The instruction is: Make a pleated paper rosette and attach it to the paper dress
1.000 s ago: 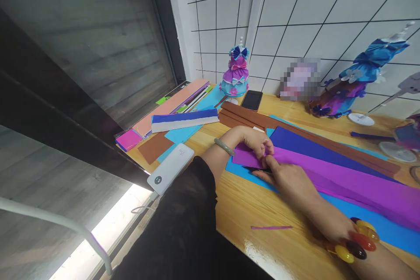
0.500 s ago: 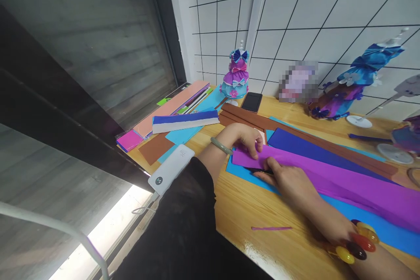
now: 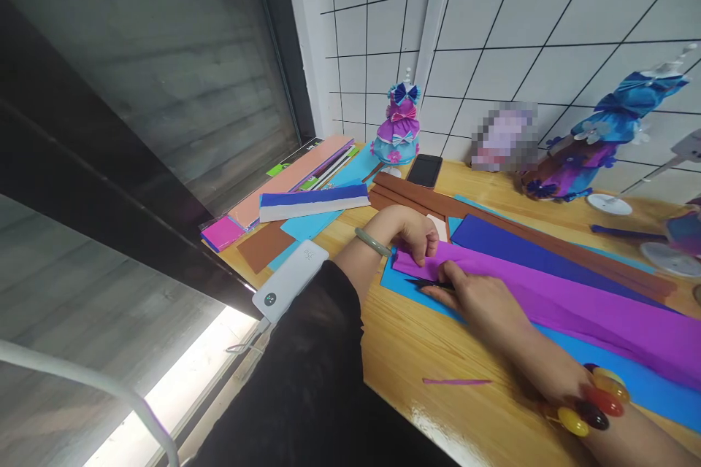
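Observation:
A long strip of purple crepe paper (image 3: pixel 580 299) stretches across the table on top of a light blue sheet (image 3: pixel 585 350). My left hand (image 3: pixel 413 233) has its fingers curled, with the fingertips pinching and pressing the strip near its left end. In my right hand (image 3: pixel 482 295) are dark scissors (image 3: pixel 424 282), closed around by the fingers. Their pointed tip lies at the strip's lower edge, pointing left; the handles are hidden in the palm. Just behind the strip lies a dark blue folded paper (image 3: pixel 504 252).
Brown folded paper (image 3: pixel 465 211) lies behind. A phone (image 3: pixel 425 171), a small doll dress on a stand (image 3: pixel 399 128) and a larger one (image 3: pixel 596 139) are near the wall. A thin purple scrap (image 3: pixel 457 381) lies in front. A white power bank (image 3: pixel 290 281) rests beside my left sleeve.
The scissors' dark tip shows further out to the left beneath the strip's edge. My left fingers have shifted slightly on the paper. The whole view has moved a little.

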Action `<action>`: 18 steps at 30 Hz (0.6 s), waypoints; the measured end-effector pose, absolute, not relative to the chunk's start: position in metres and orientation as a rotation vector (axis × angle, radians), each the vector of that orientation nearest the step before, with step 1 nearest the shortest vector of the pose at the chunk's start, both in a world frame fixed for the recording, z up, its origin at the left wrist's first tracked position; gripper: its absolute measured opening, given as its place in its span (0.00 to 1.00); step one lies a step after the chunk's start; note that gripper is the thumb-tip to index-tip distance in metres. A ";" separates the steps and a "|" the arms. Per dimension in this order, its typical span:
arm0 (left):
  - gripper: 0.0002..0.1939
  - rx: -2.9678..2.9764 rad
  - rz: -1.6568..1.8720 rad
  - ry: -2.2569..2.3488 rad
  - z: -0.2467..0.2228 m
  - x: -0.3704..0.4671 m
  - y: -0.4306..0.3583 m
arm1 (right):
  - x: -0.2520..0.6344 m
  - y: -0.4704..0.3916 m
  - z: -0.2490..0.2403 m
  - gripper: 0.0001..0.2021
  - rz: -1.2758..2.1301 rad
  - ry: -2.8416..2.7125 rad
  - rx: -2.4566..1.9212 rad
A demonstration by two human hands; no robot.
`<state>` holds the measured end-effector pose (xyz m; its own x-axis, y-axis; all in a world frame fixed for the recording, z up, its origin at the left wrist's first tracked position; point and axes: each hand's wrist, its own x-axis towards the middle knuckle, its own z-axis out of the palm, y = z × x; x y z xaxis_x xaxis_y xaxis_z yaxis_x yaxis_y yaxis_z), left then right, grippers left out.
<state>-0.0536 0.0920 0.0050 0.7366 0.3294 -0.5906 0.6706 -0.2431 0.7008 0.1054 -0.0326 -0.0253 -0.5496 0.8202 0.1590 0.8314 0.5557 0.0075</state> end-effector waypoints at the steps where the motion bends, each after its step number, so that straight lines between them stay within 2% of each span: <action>1: 0.18 1.846 -0.385 0.771 0.006 -0.054 0.091 | 0.105 -0.032 -0.025 0.19 -0.126 -2.647 -1.410; 18: 0.17 1.706 -0.365 0.716 0.001 -0.056 0.091 | 0.095 -0.031 -0.024 0.19 -0.068 -2.658 -1.436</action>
